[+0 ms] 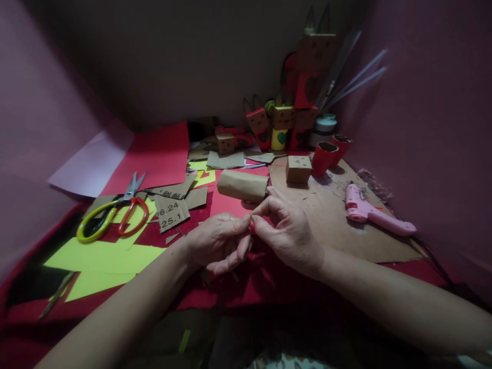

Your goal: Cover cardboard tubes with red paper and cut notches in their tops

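My left hand [225, 238] and my right hand [286, 230] meet over the front of the table, thumbs and forefingers pinched together tip to tip. Whatever lies between the fingertips is too small to make out. Just beyond them rests a brown cardboard tube [243, 185] on its side, on a red paper sheet [226, 205]. Further right, a small cardboard box with a drawn face [299, 170] stands on a flat cardboard sheet [326, 220]. Scissors with yellow and red handles [132, 192] lie to the left, blades apart.
A pink glue gun [378, 212] lies at the right, its cord trailing off the edge. Two red tubes [326, 159] stand behind it. Yellow paper [103, 256] and cardboard scraps [172, 215] cover the left side. Several cardboard figures [282, 125] stand at the back.
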The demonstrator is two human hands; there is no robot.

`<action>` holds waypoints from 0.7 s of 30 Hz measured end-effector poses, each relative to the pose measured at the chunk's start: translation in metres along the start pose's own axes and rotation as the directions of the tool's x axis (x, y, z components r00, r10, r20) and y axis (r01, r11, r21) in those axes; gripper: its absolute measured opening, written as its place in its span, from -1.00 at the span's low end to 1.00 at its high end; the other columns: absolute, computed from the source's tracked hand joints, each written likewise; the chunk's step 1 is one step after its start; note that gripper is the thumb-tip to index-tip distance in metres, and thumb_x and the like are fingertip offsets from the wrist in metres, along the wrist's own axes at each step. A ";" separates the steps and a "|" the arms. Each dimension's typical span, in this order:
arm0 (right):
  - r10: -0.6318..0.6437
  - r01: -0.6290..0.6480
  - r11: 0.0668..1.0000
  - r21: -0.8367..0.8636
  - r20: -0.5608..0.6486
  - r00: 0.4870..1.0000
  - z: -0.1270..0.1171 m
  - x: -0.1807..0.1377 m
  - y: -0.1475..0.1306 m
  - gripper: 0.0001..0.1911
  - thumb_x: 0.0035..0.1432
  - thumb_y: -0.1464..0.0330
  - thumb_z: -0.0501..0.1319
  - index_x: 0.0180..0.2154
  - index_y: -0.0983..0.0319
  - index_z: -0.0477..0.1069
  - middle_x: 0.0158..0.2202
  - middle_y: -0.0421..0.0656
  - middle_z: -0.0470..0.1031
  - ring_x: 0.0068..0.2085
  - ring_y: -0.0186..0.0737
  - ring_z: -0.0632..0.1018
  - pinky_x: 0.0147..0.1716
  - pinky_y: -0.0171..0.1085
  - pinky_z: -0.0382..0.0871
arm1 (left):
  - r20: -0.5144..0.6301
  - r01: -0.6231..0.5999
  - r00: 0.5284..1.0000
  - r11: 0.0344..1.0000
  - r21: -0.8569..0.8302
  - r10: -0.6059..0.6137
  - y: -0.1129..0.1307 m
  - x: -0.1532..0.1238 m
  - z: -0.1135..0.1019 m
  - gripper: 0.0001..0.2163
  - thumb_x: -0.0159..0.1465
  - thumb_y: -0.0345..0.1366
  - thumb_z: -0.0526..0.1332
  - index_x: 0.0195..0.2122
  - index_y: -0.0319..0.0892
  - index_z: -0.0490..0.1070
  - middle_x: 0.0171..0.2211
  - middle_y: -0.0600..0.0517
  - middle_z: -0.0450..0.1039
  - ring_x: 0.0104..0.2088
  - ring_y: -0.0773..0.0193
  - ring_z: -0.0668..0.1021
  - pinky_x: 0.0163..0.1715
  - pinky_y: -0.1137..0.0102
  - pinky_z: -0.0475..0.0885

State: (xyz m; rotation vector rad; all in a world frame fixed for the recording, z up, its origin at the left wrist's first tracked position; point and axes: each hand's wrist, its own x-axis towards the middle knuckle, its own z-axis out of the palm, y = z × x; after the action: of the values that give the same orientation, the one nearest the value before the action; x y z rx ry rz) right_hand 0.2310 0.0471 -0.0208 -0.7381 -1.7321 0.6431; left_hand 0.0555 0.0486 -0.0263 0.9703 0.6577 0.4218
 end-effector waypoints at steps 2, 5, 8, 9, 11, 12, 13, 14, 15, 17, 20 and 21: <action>-0.006 0.006 1.000 0.001 -0.004 1.000 0.000 0.000 0.000 -0.87 0.07 0.52 0.20 -0.47 0.22 0.35 -0.39 -0.19 0.38 -0.25 -0.24 0.48 -0.26 -0.20 0.42 | 0.001 -0.010 1.000 1.000 0.006 0.010 -0.001 0.000 0.000 -0.47 0.24 0.11 0.16 -0.61 -0.29 0.42 -0.88 0.06 0.24 -0.92 0.41 0.22 -0.94 0.56 0.06; 0.008 -0.008 1.000 0.015 0.003 1.000 -0.001 0.000 -0.002 -0.87 0.06 0.53 0.19 -0.47 0.22 0.35 -0.38 -0.18 0.39 -0.24 -0.25 0.48 -0.24 -0.20 0.43 | 0.001 -0.006 1.000 1.000 0.002 0.006 -0.001 0.001 -0.001 -0.48 0.22 0.12 0.18 -0.61 -0.28 0.43 -0.86 0.06 0.27 -0.91 0.41 0.25 -0.94 0.57 0.08; 0.037 -0.037 0.999 0.029 0.010 0.999 0.000 -0.001 -0.004 -0.87 0.06 0.53 0.19 -0.47 0.22 0.34 -0.37 -0.18 0.40 -0.24 -0.26 0.48 -0.24 -0.21 0.44 | 0.012 -0.013 1.000 1.000 -0.007 0.013 -0.002 0.001 -0.001 -0.48 0.21 0.11 0.19 -0.62 -0.28 0.43 -0.86 0.06 0.27 -0.90 0.42 0.26 -0.93 0.57 0.11; 0.050 -0.050 0.998 0.036 0.013 0.999 0.000 -0.001 -0.005 -0.87 0.06 0.52 0.19 -0.47 0.21 0.34 -0.36 -0.18 0.40 -0.22 -0.25 0.48 -0.23 -0.20 0.45 | 0.026 -0.018 0.999 1.000 -0.008 0.019 -0.002 0.002 -0.002 -0.48 0.22 0.11 0.18 -0.62 -0.28 0.43 -0.86 0.06 0.27 -0.91 0.42 0.25 -0.93 0.57 0.11; 0.074 -0.075 0.996 0.053 0.022 0.997 0.000 -0.001 -0.005 -0.87 0.06 0.52 0.18 -0.47 0.21 0.34 -0.35 -0.17 0.41 -0.20 -0.24 0.49 -0.22 -0.20 0.46 | 0.053 -0.028 0.998 1.000 -0.008 0.029 -0.002 0.002 -0.002 -0.49 0.24 0.10 0.16 -0.60 -0.27 0.44 -0.86 0.06 0.27 -0.91 0.42 0.24 -0.94 0.57 0.08; 0.089 -0.090 0.994 0.061 0.023 0.996 0.001 0.000 -0.005 -0.88 0.07 0.51 0.18 -0.47 0.20 0.34 -0.34 -0.17 0.41 -0.19 -0.24 0.49 -0.22 -0.20 0.46 | 0.069 -0.033 0.997 0.999 -0.002 0.033 -0.002 0.002 -0.002 -0.49 0.25 0.10 0.15 -0.60 -0.27 0.44 -0.85 0.06 0.27 -0.91 0.42 0.24 -0.94 0.57 0.07; 0.107 -0.108 0.992 0.071 0.022 0.994 0.001 0.000 -0.004 -0.88 0.07 0.50 0.19 -0.48 0.20 0.34 -0.35 -0.17 0.41 -0.20 -0.24 0.49 -0.23 -0.19 0.47 | 0.090 -0.035 0.995 0.999 0.007 0.034 -0.001 0.002 -0.002 -0.48 0.25 0.10 0.15 -0.61 -0.28 0.44 -0.85 0.05 0.28 -0.91 0.41 0.26 -0.93 0.57 0.08; 0.128 -0.129 0.988 0.089 0.017 0.992 0.000 0.001 -0.004 -0.87 0.07 0.49 0.19 -0.49 0.20 0.34 -0.36 -0.18 0.40 -0.23 -0.25 0.49 -0.23 -0.19 0.47 | 0.109 -0.037 0.993 0.999 0.017 0.035 0.000 0.002 -0.002 -0.47 0.24 0.11 0.16 -0.62 -0.28 0.44 -0.84 0.04 0.28 -0.90 0.41 0.27 -0.93 0.56 0.09; 0.151 -0.151 0.983 0.107 0.013 0.988 0.000 0.002 -0.003 -0.87 0.07 0.47 0.20 -0.50 0.20 0.33 -0.37 -0.19 0.39 -0.26 -0.26 0.49 -0.24 -0.19 0.47 | 0.125 -0.040 0.992 0.999 0.029 0.037 0.001 0.001 -0.002 -0.46 0.22 0.12 0.17 -0.63 -0.29 0.45 -0.82 0.03 0.29 -0.89 0.41 0.29 -0.92 0.56 0.09; 0.193 -0.191 0.974 0.124 0.001 0.981 -0.001 0.003 -0.001 -0.86 0.08 0.44 0.21 -0.51 0.21 0.34 -0.40 -0.20 0.37 -0.30 -0.27 0.47 -0.26 -0.18 0.46 | 0.130 -0.058 0.990 0.998 0.034 0.053 0.003 0.000 -0.002 -0.46 0.21 0.12 0.19 -0.62 -0.30 0.46 -0.81 0.03 0.30 -0.87 0.42 0.31 -0.91 0.57 0.10; 0.198 -0.198 0.975 0.103 0.012 0.980 -0.003 0.002 -0.002 -0.90 0.10 0.42 0.23 -0.46 0.22 0.41 -0.42 -0.21 0.36 -0.30 -0.27 0.45 -0.26 -0.17 0.43 | 0.116 -0.092 0.989 0.995 -0.031 0.095 0.004 -0.002 -0.003 -0.50 0.24 0.07 0.19 -0.61 -0.29 0.48 -0.80 0.05 0.30 -0.87 0.42 0.29 -0.91 0.56 0.11; 0.182 -0.184 0.978 0.098 0.026 0.983 -0.003 0.002 -0.002 -0.92 0.12 0.42 0.23 -0.44 0.22 0.43 -0.42 -0.21 0.38 -0.29 -0.26 0.45 -0.25 -0.17 0.42 | 0.128 -0.094 0.987 0.994 -0.056 0.100 0.004 -0.002 -0.004 -0.50 0.24 0.06 0.19 -0.61 -0.29 0.48 -0.79 0.05 0.30 -0.87 0.42 0.30 -0.91 0.55 0.12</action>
State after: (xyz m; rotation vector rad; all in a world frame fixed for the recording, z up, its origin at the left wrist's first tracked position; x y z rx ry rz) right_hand 0.2331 0.0470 -0.0170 -0.8301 -1.6461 0.8576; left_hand 0.0513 0.0517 -0.0242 0.9767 0.4812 0.4543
